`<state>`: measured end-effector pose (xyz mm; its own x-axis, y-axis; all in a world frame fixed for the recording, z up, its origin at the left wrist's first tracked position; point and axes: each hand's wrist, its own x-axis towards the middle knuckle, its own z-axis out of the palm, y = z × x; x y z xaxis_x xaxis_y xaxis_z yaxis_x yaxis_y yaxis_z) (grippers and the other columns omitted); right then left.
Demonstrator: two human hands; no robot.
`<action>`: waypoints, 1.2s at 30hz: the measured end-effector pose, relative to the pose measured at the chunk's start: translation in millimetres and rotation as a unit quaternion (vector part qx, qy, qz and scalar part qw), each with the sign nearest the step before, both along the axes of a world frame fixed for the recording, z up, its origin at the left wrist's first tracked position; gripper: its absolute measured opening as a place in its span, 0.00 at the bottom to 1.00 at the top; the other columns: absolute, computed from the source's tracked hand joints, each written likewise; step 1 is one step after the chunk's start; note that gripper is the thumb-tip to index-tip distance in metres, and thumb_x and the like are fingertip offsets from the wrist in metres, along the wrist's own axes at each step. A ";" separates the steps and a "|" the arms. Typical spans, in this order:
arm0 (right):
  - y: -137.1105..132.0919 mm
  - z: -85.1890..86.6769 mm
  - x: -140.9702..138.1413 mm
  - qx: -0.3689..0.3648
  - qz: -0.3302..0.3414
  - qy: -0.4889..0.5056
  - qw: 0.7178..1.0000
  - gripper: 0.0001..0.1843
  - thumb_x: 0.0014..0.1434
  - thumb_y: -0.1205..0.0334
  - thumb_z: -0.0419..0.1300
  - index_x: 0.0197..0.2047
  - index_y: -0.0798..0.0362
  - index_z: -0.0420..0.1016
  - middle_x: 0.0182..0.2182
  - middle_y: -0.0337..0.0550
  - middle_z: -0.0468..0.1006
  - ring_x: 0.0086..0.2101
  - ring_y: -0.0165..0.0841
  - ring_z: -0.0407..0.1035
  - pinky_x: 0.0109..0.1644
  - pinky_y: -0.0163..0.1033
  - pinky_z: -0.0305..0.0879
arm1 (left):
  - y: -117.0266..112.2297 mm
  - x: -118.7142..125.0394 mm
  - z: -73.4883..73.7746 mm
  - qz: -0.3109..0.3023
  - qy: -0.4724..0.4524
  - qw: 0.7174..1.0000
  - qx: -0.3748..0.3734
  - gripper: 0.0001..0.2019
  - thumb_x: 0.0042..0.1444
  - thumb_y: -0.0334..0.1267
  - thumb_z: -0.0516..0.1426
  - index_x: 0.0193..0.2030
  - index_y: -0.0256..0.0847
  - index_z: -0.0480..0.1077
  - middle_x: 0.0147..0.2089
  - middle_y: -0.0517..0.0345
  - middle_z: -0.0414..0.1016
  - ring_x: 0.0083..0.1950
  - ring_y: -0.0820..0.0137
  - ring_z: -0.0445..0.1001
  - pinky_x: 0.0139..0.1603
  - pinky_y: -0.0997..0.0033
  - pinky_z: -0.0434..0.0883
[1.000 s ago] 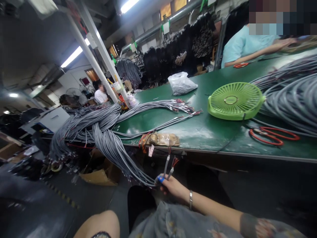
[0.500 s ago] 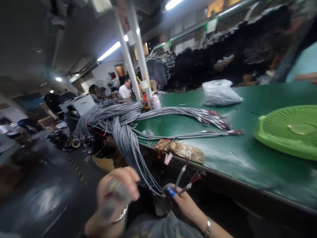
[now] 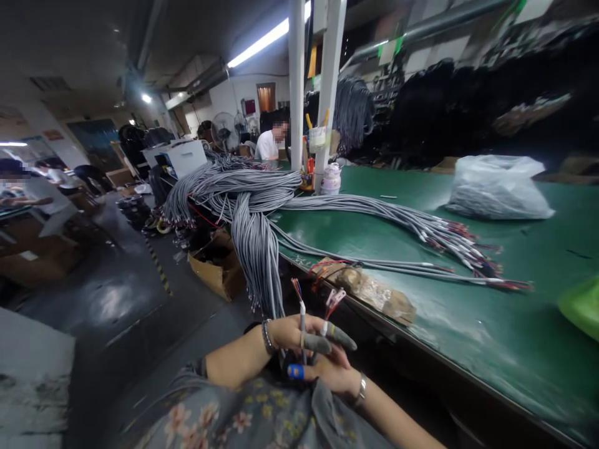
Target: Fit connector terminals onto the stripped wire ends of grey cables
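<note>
**Asker:** What are your hands on?

**Me:** Two thin grey cable ends (image 3: 302, 315), stripped so that coloured wires fan from their tips. They stand upright just above my lap, near the table's near edge. My right hand (image 3: 330, 373) lies underneath, closed around them, with a blue cap on one finger. My left hand (image 3: 299, 333) lies on top, touching the right, its grey-capped fingertips (image 3: 318, 343) pinched on the same ends.

**Asker:** Where do they lead?

**Me:** They seem to lead up into a thick bundle of grey cables (image 3: 255, 249). It hangs over the edge of the green table (image 3: 421, 330) and spreads far and right across it. A taped brown packet (image 3: 374, 292) lies on the near edge, just right of my hands. A clear plastic bag (image 3: 498, 187) sits far right, and a cardboard box (image 3: 218, 274) stands on the floor to the left.

**Asker:** What stage is this?

**Me:** I judge that I am evening up the ends between both hands. Further handling calls for a steady pinch that keeps the fine wires apart and unbent.

**Asker:** What has changed?

**Me:** Half a second ago my left hand was raised, blurred and apart to the left. Now it rests on the right. The view has swung left, so the green fan (image 3: 580, 305) is only a sliver at the right edge.
</note>
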<state>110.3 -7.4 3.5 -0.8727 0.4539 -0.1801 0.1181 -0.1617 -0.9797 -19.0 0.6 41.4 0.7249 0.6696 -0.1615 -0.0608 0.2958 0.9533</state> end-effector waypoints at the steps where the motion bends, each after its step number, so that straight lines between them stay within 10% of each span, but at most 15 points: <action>1: 0.2 -2.7 -1.0 -0.022 -0.001 0.002 1.000 0.20 0.40 0.43 0.66 0.26 0.51 0.76 0.21 0.40 0.71 0.27 0.37 0.68 0.38 0.43 0.67 | -0.3 2.3 -0.1 0.005 -0.015 1.000 -0.003 0.33 0.37 0.60 0.65 0.44 0.34 0.74 0.35 0.46 0.77 0.37 0.61 0.76 0.35 0.66 0.70; 13: 8.9 -22.3 18.8 -0.138 -0.248 -0.004 0.959 0.24 0.41 0.44 0.66 0.35 0.54 0.74 0.22 0.36 0.70 0.22 0.26 0.60 0.27 0.33 0.58 | -17.4 -9.0 -46.9 0.307 0.033 0.951 -0.015 0.31 0.49 0.67 0.50 0.33 0.35 0.69 0.11 0.69 0.59 0.09 0.82 0.49 0.11 0.79 0.47; 22: 18.0 -10.7 19.7 -0.026 -0.344 -0.004 0.939 0.24 0.41 0.40 0.65 0.29 0.53 0.71 0.27 0.40 0.72 0.29 0.32 0.64 0.37 0.39 0.62 | -13.7 -5.4 -46.2 0.169 0.113 0.975 -0.087 0.30 0.37 0.66 0.60 0.30 0.37 0.65 0.22 0.57 0.73 0.19 0.74 0.69 0.19 0.76 0.64; 29: 28.6 -6.7 26.9 -0.070 -0.340 0.026 0.937 0.19 0.39 0.46 0.69 0.25 0.53 0.72 0.23 0.36 0.71 0.25 0.29 0.61 0.33 0.37 0.59 | 5.5 -6.2 -45.8 0.126 0.067 0.973 -0.182 0.28 0.37 0.61 0.62 0.31 0.36 0.65 0.22 0.53 0.74 0.21 0.71 0.72 0.21 0.76 0.64; 36: 29.2 -9.2 24.0 -0.183 -0.345 0.044 0.919 0.20 0.34 0.48 0.72 0.23 0.54 0.72 0.18 0.33 0.67 0.20 0.24 0.55 0.25 0.33 0.51 | 18.5 -10.8 -29.7 0.059 0.148 0.980 -0.121 0.26 0.34 0.59 0.65 0.24 0.35 0.68 0.20 0.57 0.72 0.18 0.75 0.68 0.19 0.76 0.63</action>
